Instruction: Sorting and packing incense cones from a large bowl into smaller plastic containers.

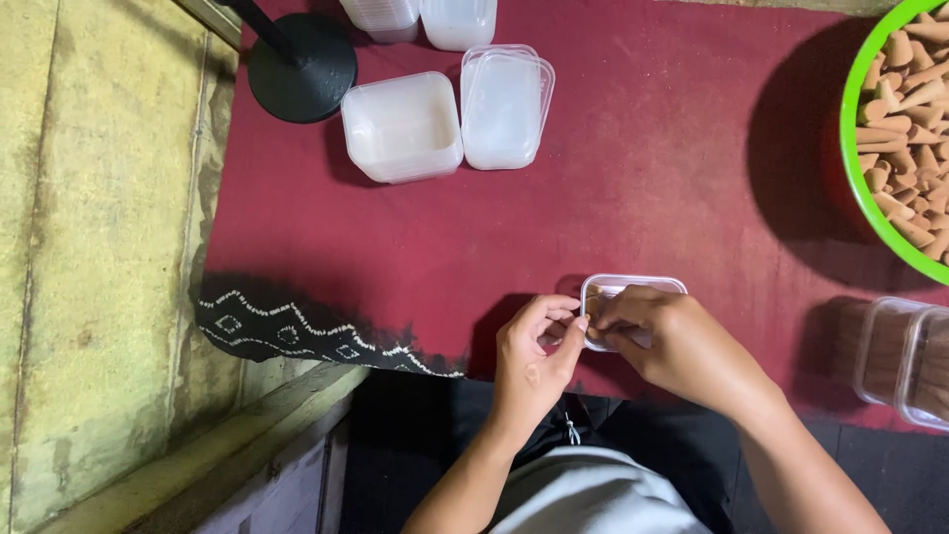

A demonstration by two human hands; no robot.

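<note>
— Hand positions: the left hand (534,346) is curled against the left edge of a small clear plastic container (633,297), fingers bent inward, thumb and forefinger pinched at its rim. Whether anything is held between those fingertips cannot be told.

— And the right hand?

— The right hand (662,341) is laid over the container's near side, fingers closed around its edge; the contents are largely hidden beneath it. The container is located on the red cloth (643,178), close to the cloth's near edge, directly in front of the person.

— Surrounding items?

— Two empty translucent tubs (400,127) and a stack of lids (506,104) are placed at the far left of the cloth, beside a black round stand base (301,67). A green bowl (858,188) filled with brown cone-shaped pieces (909,129) is positioned at the far right; filled clear containers (905,361) are set below it.
</note>
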